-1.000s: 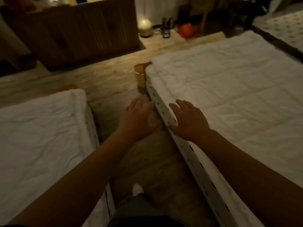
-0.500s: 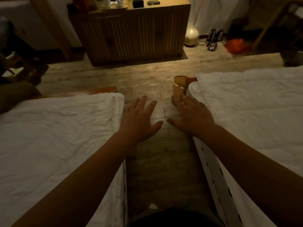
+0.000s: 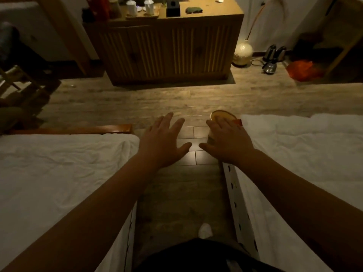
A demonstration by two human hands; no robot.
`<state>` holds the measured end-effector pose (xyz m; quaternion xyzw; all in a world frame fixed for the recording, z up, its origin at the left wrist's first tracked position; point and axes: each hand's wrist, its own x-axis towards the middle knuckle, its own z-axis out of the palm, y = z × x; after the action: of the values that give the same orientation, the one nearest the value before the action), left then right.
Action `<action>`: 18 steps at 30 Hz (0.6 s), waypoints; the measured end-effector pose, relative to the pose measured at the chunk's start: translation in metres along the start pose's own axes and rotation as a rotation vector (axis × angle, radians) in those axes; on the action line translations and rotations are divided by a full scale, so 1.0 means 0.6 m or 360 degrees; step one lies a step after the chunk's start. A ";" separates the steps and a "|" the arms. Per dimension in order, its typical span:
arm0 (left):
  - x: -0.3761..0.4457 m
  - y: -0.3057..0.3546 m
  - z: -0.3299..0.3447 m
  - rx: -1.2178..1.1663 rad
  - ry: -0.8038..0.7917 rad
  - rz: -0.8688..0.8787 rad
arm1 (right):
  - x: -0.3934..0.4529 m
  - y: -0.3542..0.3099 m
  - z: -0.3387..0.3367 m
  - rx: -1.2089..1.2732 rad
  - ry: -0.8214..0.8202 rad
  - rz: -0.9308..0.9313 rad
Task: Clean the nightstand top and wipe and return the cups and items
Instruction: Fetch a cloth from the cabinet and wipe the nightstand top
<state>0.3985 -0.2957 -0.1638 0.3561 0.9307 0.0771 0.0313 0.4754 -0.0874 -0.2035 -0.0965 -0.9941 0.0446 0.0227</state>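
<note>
A wooden cabinet [image 3: 170,54] with ribbed doors stands far ahead across the floor. Its top carries two white lidded cups [image 3: 131,7] on a tray, a black box [image 3: 173,8] and a dark green cloth [image 3: 193,10]. My left hand [image 3: 163,142] and my right hand [image 3: 227,142] reach forward over the aisle, palms down, fingers spread and holding nothing. Both are far from the cabinet. My right hand partly covers a round yellow bin [image 3: 222,115] at the bed's corner.
White beds flank the narrow aisle: one on the left [image 3: 49,173], one on the right [image 3: 304,163]. A glowing round lamp [image 3: 242,53], a kettle [image 3: 270,66] with cord and an orange bag [image 3: 303,70] lie on the floor at right. A folding chair [image 3: 21,89] stands far left.
The view has swung left and upward, bringing the cabinet top and its cups into sight. Both hands have stayed spread and empty while moving forward along the aisle.
</note>
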 end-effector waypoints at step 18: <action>0.627 -0.186 0.009 0.0121 0.0064 0.0046 | 0.587 0.163 0.049 0.0016 -0.0107 0.0145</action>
<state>0.0456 -0.1261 -0.1888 0.3689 0.9282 0.0492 -0.0022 0.1473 0.0742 -0.2289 -0.1399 -0.9886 0.0539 -0.0122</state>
